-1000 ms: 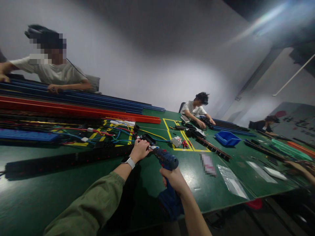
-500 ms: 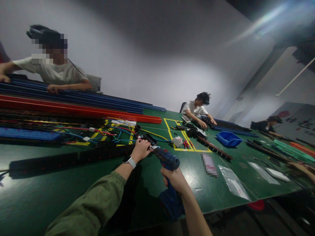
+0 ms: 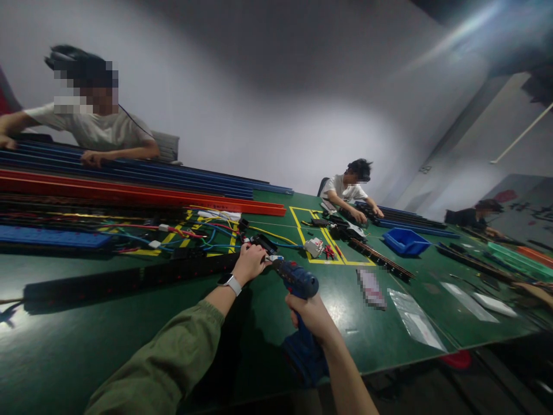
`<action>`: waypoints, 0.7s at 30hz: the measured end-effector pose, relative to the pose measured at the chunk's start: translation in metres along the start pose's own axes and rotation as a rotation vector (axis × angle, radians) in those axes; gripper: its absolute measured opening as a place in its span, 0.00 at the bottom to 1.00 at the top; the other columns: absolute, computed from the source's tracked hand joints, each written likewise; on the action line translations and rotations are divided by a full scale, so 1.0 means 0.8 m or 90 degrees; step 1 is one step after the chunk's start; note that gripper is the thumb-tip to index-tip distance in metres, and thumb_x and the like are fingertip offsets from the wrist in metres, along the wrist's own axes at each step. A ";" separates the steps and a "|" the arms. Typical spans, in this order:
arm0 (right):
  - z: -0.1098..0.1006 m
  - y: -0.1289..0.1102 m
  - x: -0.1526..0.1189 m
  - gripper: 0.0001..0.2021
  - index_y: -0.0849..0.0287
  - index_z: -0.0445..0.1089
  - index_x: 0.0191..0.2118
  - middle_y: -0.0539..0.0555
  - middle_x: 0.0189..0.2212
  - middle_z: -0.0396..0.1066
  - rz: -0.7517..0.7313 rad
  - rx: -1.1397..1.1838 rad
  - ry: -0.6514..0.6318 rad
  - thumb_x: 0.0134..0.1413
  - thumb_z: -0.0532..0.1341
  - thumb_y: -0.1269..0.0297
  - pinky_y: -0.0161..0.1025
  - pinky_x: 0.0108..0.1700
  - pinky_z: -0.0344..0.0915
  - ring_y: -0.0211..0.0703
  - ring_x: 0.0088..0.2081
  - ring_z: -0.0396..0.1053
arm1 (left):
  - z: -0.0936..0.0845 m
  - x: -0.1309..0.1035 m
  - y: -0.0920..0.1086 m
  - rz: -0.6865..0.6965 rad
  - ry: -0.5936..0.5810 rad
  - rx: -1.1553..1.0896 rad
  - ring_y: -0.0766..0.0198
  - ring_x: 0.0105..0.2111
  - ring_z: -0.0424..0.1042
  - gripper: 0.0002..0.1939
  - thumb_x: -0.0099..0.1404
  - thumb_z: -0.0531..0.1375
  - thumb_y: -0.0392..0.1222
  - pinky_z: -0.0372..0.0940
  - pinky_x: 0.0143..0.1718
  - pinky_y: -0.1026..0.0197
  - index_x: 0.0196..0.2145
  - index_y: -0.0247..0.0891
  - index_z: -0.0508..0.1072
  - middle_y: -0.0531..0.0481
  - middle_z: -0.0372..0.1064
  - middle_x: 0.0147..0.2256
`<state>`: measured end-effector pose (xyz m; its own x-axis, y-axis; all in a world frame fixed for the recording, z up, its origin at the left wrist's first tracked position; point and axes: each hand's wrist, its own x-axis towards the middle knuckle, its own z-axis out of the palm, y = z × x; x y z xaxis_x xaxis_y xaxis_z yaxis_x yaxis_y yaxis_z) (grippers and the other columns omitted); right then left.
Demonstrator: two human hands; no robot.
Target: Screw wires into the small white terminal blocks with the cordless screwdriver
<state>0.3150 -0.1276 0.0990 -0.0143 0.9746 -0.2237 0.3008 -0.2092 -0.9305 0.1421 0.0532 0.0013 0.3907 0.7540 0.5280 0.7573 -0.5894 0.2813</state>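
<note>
My right hand [image 3: 309, 314] is wrapped round the grip of a blue cordless drill [image 3: 302, 283], whose tip points left toward my left hand. My left hand [image 3: 249, 263], with a watch on its wrist, has its fingers bent over the right end of a long black strip [image 3: 129, 279]; what its fingertips pinch is too small to name. The drill's tip is right beside those fingertips. Behind them is a black component [image 3: 264, 244] with coloured wires [image 3: 211, 230] around it. To the right lies a white connector block [image 3: 314, 247] next to small red parts [image 3: 329, 252].
Long orange channels [image 3: 242, 206] and blue channels [image 3: 194, 178] lie behind the wires. A blue bin [image 3: 406, 241], a copper-coloured strip [image 3: 380, 257] and plastic bags [image 3: 415, 320] are on the green table [image 3: 259, 357]. Several people work across and along it.
The view has shifted slightly, so the table items sit a little farther right. My hands and the drill keep nearly the same pose at the strip's end.
</note>
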 end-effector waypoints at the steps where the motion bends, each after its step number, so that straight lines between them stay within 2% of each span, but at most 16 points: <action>1: 0.000 0.000 0.000 0.05 0.59 0.64 0.26 0.44 0.10 0.59 -0.005 -0.001 -0.003 0.45 0.58 0.63 0.33 0.21 0.55 0.35 0.14 0.59 | 0.000 0.000 0.000 -0.001 0.000 0.000 0.52 0.44 0.67 0.11 0.63 0.58 0.49 0.48 0.55 0.45 0.36 0.41 0.76 0.43 0.72 0.38; 8: 0.001 -0.002 -0.001 0.07 0.59 0.66 0.31 0.43 0.09 0.59 0.006 0.013 0.003 0.44 0.59 0.64 0.33 0.21 0.55 0.36 0.14 0.59 | 0.001 0.000 0.000 0.006 0.017 -0.002 0.52 0.43 0.68 0.11 0.63 0.58 0.49 0.49 0.54 0.45 0.36 0.41 0.76 0.44 0.71 0.37; 21: 0.001 0.003 0.001 0.05 0.59 0.64 0.29 0.44 0.10 0.60 -0.013 0.009 0.009 0.46 0.59 0.64 0.33 0.20 0.56 0.36 0.15 0.60 | -0.001 0.000 0.001 -0.002 0.008 0.001 0.52 0.43 0.68 0.12 0.63 0.58 0.50 0.48 0.54 0.45 0.35 0.41 0.76 0.43 0.72 0.38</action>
<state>0.3153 -0.1274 0.0963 -0.0070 0.9795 -0.2011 0.2865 -0.1907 -0.9389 0.1423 0.0521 0.0024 0.3822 0.7520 0.5371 0.7594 -0.5867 0.2811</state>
